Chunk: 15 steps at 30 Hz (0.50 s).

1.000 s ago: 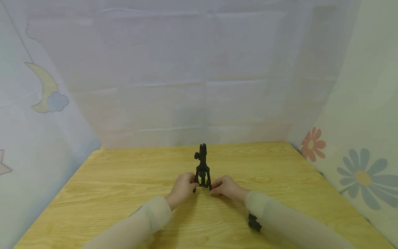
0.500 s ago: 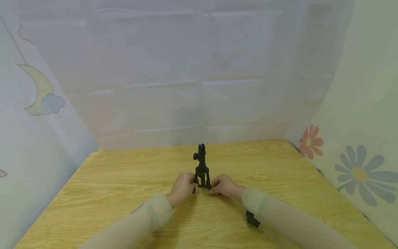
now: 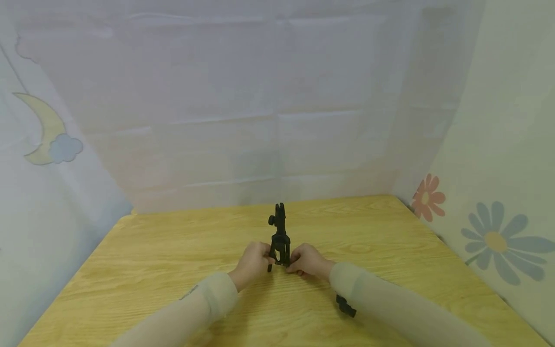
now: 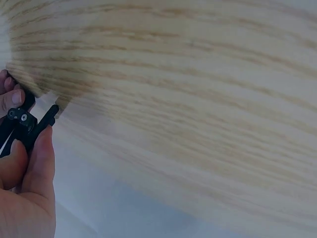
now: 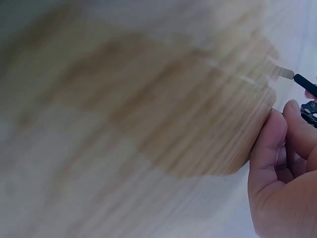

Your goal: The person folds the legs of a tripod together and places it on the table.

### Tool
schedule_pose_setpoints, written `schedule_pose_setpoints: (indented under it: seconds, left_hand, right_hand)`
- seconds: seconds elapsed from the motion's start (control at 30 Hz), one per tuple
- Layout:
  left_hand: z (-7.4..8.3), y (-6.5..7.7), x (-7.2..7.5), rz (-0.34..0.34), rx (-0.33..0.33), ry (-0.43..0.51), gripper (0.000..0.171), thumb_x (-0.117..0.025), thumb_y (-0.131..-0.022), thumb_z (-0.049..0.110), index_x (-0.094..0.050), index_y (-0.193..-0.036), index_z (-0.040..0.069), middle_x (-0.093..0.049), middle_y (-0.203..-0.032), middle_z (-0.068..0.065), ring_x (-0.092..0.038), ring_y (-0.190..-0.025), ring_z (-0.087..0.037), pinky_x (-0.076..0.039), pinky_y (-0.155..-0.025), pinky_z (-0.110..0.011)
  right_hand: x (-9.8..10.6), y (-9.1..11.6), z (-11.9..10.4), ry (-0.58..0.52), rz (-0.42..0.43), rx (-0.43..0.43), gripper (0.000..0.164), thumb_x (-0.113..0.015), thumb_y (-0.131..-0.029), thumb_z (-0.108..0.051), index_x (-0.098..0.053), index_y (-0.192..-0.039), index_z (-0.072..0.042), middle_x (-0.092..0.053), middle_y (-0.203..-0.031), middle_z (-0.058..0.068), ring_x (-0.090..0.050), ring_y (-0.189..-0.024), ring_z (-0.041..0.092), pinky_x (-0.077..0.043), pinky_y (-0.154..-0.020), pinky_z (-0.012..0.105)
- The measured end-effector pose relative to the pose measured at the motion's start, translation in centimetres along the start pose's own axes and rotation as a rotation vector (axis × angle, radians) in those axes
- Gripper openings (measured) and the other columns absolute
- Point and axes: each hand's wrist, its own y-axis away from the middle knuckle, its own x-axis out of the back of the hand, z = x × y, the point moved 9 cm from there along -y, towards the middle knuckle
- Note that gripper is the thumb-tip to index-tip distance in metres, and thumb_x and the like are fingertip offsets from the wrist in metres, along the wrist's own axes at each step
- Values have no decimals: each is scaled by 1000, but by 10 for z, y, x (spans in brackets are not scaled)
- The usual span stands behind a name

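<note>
A small black tripod [image 3: 280, 233] stands upright in the middle of the head view, with a knob on the left of its upper part and legs spread below. My left hand [image 3: 253, 262] pinches its left leg between thumb and fingers; the left wrist view shows this leg [image 4: 47, 121] sticking out past the fingertips. Low on the right leg, my right hand [image 3: 310, 260] pinches with thumb and forefinger. The right wrist view catches part of the tripod's hinged centre [image 5: 309, 110] at the frame's edge, beside the right thumb.
The tripod is on a yellow wood-grain table [image 3: 182, 246]. A pale cloth wall [image 3: 208, 144] rises behind the far edge, with printed side walls left and right. Under the right sleeve [image 3: 364, 284] a black device [image 3: 345, 306] shows.
My right hand has moved slightly left with the right leg, so the tripod's legs stand closer together. My left hand keeps its grip. The whole head view has shifted a little.
</note>
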Motion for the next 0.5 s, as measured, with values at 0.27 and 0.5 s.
schedule_pose_setpoints:
  seconds: [0.27,0.5]
  left_hand:
    - [2,-2,0,-11,-2,11,7,-65,-86,-10,-71,-88,-6,-70,-86,-13,-64,-81,-20,-52,-63,-28]
    - [-1,-7,-2,-29,-1,24,4,-67,-86,-6,-70,-90,-7,-70,-86,-12,-64,-79,-18,-54,-65,-29]
  right_hand:
    - [2,-2,0,-4,4,-24,7,-76,-81,2,-70,-76,2,-56,-56,1,-49,-47,10,-46,-44,22]
    - [7,-3,3,11,10,-66,7,-76,-82,0,-71,-78,1,-58,-58,2,-51,-50,11,-50,-47,25]
